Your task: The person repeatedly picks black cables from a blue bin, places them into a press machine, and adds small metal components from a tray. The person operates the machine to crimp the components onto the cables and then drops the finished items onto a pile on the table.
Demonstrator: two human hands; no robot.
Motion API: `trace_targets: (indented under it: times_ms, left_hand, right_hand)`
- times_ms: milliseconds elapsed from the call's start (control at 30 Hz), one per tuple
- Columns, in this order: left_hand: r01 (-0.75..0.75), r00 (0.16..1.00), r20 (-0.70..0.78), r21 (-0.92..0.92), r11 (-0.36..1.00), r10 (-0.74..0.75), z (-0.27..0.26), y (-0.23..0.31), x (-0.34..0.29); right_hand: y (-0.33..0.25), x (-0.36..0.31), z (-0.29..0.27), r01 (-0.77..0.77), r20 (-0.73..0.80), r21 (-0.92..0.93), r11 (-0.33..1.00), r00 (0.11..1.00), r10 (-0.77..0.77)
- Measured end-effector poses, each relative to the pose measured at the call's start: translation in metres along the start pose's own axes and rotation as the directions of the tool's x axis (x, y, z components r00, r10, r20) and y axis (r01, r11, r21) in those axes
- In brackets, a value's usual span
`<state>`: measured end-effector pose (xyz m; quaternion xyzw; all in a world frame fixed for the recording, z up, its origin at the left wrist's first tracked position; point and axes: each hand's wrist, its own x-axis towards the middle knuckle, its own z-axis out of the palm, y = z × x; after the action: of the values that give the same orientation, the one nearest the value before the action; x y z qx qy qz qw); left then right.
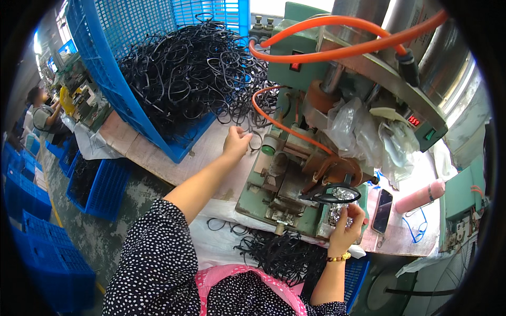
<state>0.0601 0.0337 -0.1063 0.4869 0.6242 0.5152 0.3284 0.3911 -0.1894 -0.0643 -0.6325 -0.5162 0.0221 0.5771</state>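
My left hand (237, 143) is closed, thumb against fingers, on a thin black strap loop (256, 142) at the edge of a tangled pile of black straps (184, 73). Over at the green bench press (279, 181), my right hand (348, 227) is curled with its thumb and fingers close together beside crumpled silver foil (335, 215). What those fingers hold, if anything, cannot be made out. Just above them, a thicker black loop (340, 199) sits at the press's working part, its left end near the metal block.
A large blue crate (153, 124) holds the pile. An orange hose (337, 55) arches over the press, near plastic bags (358, 126). A phone (382, 210) and pink bottle (420, 196) lie right. More black straps (284, 253) hang in front of me. A person (45, 116) sits far left.
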Motion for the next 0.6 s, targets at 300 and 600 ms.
trace_targets:
  times_ms: [300, 600]
  left_hand:
    - [0.221, 0.963, 0.2, -0.194, 0.956, -0.182, -0.035, 0.03, -0.035]
    - [0.057, 0.978, 0.205, -0.382, 0.922, 0.025, -0.105, 0.095, -0.141]
  right_hand:
    - [-0.001, 0.005, -0.004, 0.123, 0.088, -0.036, 0.992, 0.989, -0.12]
    - [-0.025, 0.014, -0.011, 0.025, 0.177, 0.192, 0.981, 0.982, -0.06]
